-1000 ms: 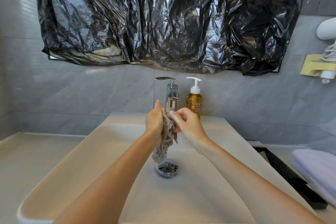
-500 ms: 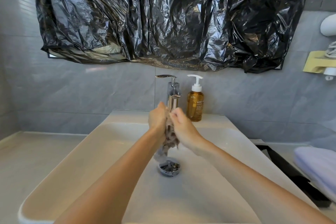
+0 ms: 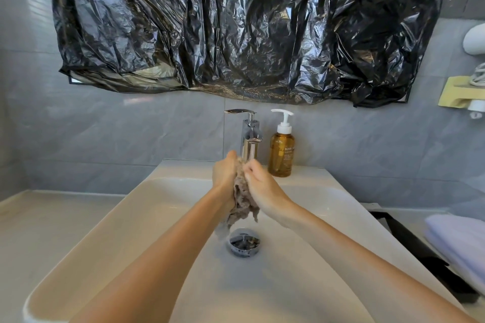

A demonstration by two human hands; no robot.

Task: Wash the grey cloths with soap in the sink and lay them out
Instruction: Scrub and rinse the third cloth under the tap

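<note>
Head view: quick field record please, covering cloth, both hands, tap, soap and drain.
cloth: grey cloth bunched between both hands, tail hanging just above drain
left hand: grips cloth
right hand: pinches cloth's upper part
tap: behind hands; water flow not discernible
soap bottle: upright on sink ledge, right of tap
laid out: no cloths visible

Grey cloth (image 3: 242, 199), white sink (image 3: 157, 217), amber soap bottle (image 3: 281, 157) with white pump, glossy black plastic sheet (image 3: 249, 26), grey tiles (image 3: 105, 139)
</note>
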